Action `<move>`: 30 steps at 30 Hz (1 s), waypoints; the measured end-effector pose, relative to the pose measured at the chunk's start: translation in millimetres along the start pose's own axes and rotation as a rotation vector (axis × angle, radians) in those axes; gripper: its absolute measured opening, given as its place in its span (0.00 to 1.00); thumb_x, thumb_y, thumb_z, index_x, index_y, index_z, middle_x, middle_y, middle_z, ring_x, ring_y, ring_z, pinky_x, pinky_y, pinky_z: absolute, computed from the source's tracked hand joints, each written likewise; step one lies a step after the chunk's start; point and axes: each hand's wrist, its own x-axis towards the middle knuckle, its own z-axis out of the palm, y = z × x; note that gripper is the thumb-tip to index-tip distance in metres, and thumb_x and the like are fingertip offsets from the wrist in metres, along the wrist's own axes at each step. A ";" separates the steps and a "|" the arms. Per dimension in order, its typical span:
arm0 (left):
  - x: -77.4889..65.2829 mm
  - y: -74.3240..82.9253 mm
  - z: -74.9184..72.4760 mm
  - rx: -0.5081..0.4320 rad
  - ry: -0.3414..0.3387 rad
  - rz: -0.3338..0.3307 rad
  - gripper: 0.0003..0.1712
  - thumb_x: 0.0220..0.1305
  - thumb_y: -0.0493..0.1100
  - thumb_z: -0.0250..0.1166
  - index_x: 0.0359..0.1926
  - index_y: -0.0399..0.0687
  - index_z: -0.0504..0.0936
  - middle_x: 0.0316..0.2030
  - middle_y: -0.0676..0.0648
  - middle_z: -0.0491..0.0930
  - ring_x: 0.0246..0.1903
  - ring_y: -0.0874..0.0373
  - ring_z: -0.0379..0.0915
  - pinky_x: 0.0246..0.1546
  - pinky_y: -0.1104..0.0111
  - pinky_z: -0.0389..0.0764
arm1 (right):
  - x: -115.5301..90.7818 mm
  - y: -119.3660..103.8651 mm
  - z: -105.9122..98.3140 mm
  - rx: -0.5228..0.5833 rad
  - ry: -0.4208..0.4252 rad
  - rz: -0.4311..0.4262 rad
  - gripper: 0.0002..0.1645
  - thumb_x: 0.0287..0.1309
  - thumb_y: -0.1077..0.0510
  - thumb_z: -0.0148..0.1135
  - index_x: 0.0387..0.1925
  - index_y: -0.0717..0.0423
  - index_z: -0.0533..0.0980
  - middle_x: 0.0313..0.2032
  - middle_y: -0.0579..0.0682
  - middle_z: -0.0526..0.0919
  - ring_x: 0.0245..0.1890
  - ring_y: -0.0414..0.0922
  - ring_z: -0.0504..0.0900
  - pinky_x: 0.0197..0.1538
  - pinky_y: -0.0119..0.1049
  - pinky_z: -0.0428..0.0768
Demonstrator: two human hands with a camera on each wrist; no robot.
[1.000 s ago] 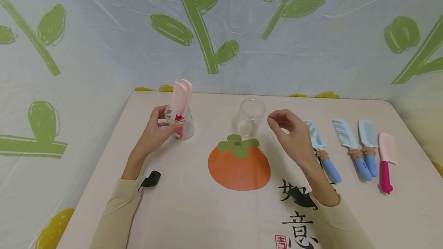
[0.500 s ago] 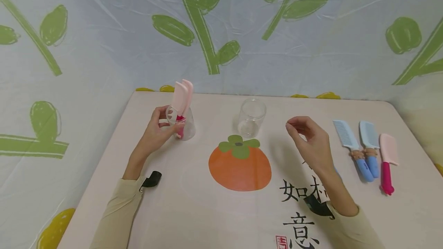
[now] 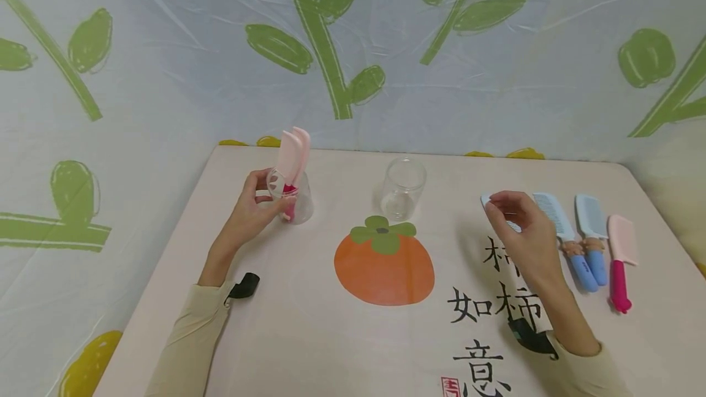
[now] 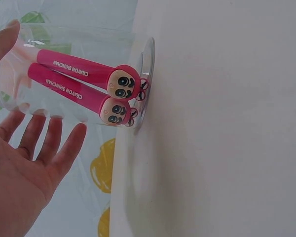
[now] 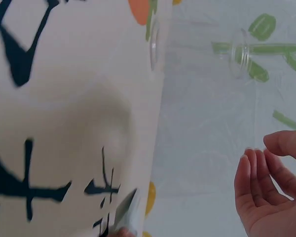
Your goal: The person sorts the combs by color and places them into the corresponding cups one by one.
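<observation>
My left hand (image 3: 254,207) grips a clear glass (image 3: 304,206) at the back left of the table, thumb on one side and fingers on the other. Two pink combs (image 3: 290,161) stand in it, heads above the rim. Their dark pink handles (image 4: 74,69), with cartoon faces at the ends, show through the wall in the left wrist view. My right hand (image 3: 526,231) hovers with loosely bent fingers and holds nothing. It is over a light blue comb (image 3: 485,200), mostly hidden beneath it. In the right wrist view, thumb and fingertips are close together.
A second clear glass (image 3: 404,185), with nothing in it, stands at the back middle. Right of my right hand lie two blue combs (image 3: 592,219) and a pink comb (image 3: 623,238). A persimmon and black characters are printed on the tablecloth (image 3: 309,336). A patterned curtain (image 3: 193,48) hangs behind.
My right hand has moved right, away from the second glass, passing over the nearest blue comb. My left hand keeps its grip on the glass with the pink combs.
</observation>
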 end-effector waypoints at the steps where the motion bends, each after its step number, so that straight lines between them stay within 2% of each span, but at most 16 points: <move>1: 0.1 0.2 0.2 0.001 0.001 0.000 0.44 0.65 0.47 0.73 0.72 0.44 0.57 0.59 0.41 0.67 0.60 0.49 0.62 0.63 0.47 0.70 | -0.7 2.1 -1.9 -0.011 0.006 0.005 0.17 0.70 0.57 0.65 0.56 0.59 0.78 0.47 0.42 0.81 0.45 0.31 0.78 0.50 0.15 0.72; 8: 0.5 2.2 1.2 0.016 0.006 -0.004 0.45 0.65 0.49 0.74 0.72 0.43 0.57 0.59 0.41 0.67 0.59 0.49 0.63 0.63 0.47 0.70 | -1.8 18.2 -14.7 0.002 0.036 -0.006 0.18 0.69 0.63 0.65 0.57 0.65 0.77 0.48 0.36 0.80 0.46 0.29 0.77 0.51 0.15 0.72; 14: 0.4 1.1 1.3 0.009 0.008 -0.003 0.45 0.64 0.48 0.74 0.72 0.43 0.57 0.60 0.42 0.67 0.59 0.50 0.63 0.62 0.49 0.70 | -3.3 31.8 -26.6 -0.054 0.067 0.006 0.18 0.68 0.64 0.65 0.57 0.66 0.76 0.46 0.27 0.77 0.45 0.23 0.76 0.51 0.13 0.70; 18: 0.9 0.7 0.7 0.006 0.008 0.003 0.44 0.65 0.48 0.74 0.72 0.43 0.58 0.59 0.42 0.68 0.59 0.49 0.64 0.62 0.49 0.70 | -6.2 42.2 -36.8 -0.097 0.061 0.045 0.20 0.69 0.62 0.65 0.58 0.66 0.75 0.45 0.24 0.75 0.44 0.21 0.74 0.49 0.11 0.69; 25: 0.9 1.1 -0.1 0.008 0.013 0.002 0.44 0.65 0.48 0.74 0.72 0.43 0.58 0.59 0.42 0.68 0.58 0.51 0.64 0.63 0.49 0.70 | -10.5 57.2 -59.0 -0.174 0.035 0.166 0.24 0.70 0.54 0.64 0.60 0.64 0.73 0.43 0.22 0.72 0.43 0.17 0.71 0.44 0.08 0.68; 30: 0.9 0.2 0.8 0.005 0.012 0.005 0.44 0.65 0.48 0.74 0.72 0.42 0.58 0.59 0.42 0.68 0.58 0.50 0.64 0.63 0.48 0.70 | -13.9 67.7 -72.7 -0.172 0.046 0.196 0.25 0.70 0.55 0.64 0.60 0.67 0.71 0.43 0.23 0.71 0.42 0.17 0.70 0.43 0.08 0.67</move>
